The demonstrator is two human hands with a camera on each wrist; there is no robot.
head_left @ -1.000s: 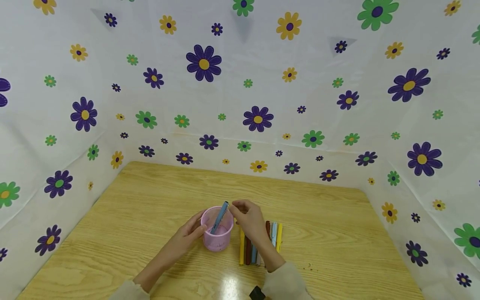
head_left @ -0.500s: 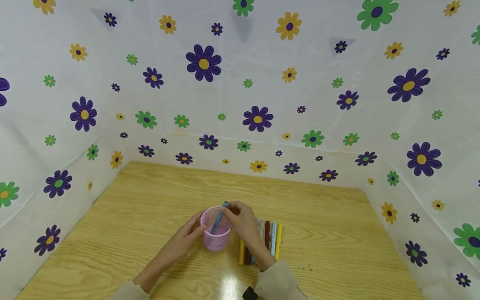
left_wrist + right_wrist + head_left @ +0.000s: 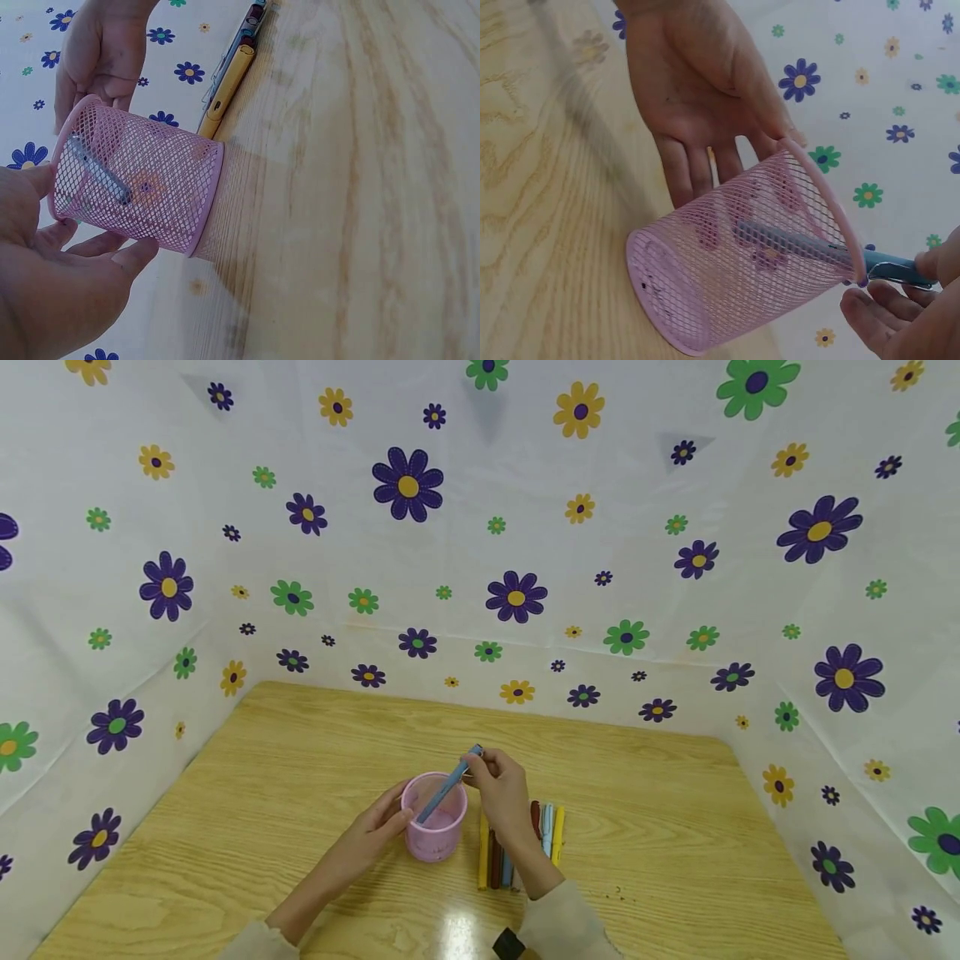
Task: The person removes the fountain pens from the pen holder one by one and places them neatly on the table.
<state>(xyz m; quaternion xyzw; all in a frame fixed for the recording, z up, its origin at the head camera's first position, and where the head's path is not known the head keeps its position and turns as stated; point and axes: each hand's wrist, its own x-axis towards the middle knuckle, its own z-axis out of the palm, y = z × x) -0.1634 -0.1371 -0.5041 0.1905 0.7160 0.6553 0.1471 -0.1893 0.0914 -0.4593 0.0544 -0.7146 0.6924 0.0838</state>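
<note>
A pink mesh pen cup stands upright on the table. My left hand holds it from the left, thumb near the rim and fingers around the side. A blue pen leans in the cup, its lower part inside and its clip end sticking out over the right rim. My right hand pinches that upper end between thumb and fingers, as the right wrist view also shows with the pen's clip. Through the mesh in the left wrist view, the pen's lower part shows inside the cup.
Right of the cup lies a row of several pens, including a yellow pen, a light blue pen and another yellow pen. My right forearm hides part of the row. Small dark crumbs lie farther right. Flowered sheeting surrounds the table.
My right hand came left to the blue pen's upper end and took hold of it, then moved back up and right. The pen now leans farther right and sticks out more. The left hand stayed put.
</note>
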